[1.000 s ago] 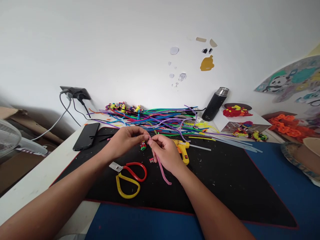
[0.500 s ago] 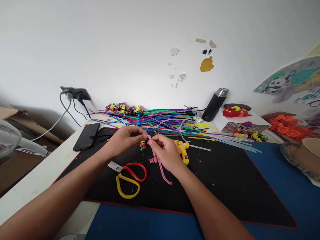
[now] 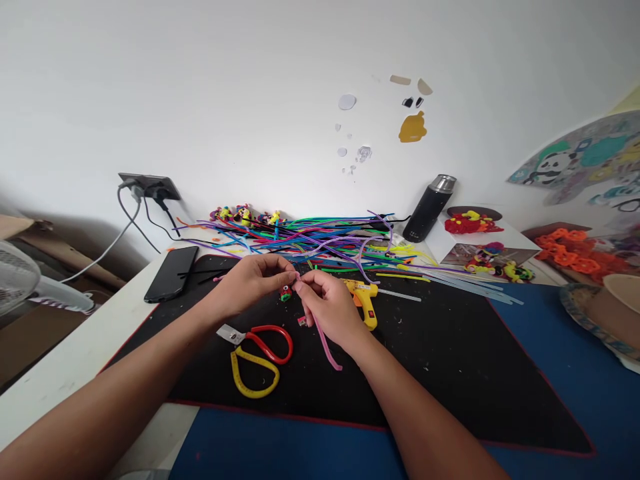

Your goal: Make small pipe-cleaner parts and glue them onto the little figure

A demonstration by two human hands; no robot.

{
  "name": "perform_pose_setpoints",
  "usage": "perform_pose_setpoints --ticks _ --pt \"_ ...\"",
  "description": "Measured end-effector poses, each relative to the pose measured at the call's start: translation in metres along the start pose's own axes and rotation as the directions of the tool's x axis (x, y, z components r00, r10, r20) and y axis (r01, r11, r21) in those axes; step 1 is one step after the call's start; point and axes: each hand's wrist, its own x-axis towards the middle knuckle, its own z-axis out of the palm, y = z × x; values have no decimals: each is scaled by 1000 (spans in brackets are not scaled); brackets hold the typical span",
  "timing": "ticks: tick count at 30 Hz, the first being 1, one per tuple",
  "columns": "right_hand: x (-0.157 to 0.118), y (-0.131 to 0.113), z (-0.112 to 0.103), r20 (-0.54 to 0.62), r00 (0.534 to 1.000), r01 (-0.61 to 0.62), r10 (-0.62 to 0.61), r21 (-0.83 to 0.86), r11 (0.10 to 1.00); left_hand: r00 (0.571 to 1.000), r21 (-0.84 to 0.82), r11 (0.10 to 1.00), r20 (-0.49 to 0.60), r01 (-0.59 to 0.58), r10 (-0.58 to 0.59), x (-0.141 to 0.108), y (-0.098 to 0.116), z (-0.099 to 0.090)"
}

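Note:
A pink pipe cleaner point(image 3: 327, 350) is pinched between the fingertips of both hands, its long end hanging below my right hand onto the black mat point(image 3: 450, 380). My left hand point(image 3: 257, 283) closes on its upper end from the left. Fingers of my right hand point(image 3: 327, 303) are wrapped round it, touching my left fingertips. Just under them is a small red and green figure with eyes point(image 3: 285, 293), partly covered by my left hand. Scissors point(image 3: 257, 360) with one red and one yellow handle lie below my left hand. Behind my right hand rests a yellow glue gun point(image 3: 369, 307).
Many coloured pipe cleaners point(image 3: 325, 240) are heaped along the wall. A phone point(image 3: 171, 273) lies at the left. At the back right stand a black flask point(image 3: 430, 210) and a box point(image 3: 440, 247) with red and yellow pieces on it. A fan point(image 3: 30, 280) is far left.
My left fingertips have shifted slightly and now cover more of the small figure's top. Both hands still hold the pink pipe cleaner. The view has moved very slightly.

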Motion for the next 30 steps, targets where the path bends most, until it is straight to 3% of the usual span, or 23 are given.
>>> perform_pose_setpoints --ticks 6,12,18,21,30 --pt "0 0 1 9 1000 -15 15 -20 1000 999 70 997 -20 -26 27 0 -3 3" --pt "1 1 0 -32 999 -44 42 -71 997 991 230 973 -117 -32 61 -1 -3 8" --pt "2 2 -1 -36 999 -7 7 7 1000 1000 10 1000 -27 6 -6 4 -9 0" --pt "3 1 -1 -53 998 -16 17 30 999 999 -77 997 -32 20 -23 6 -12 -6" --pt "5 5 -3 -33 999 -34 35 45 998 997 -60 997 75 38 -34 3 0 -6"
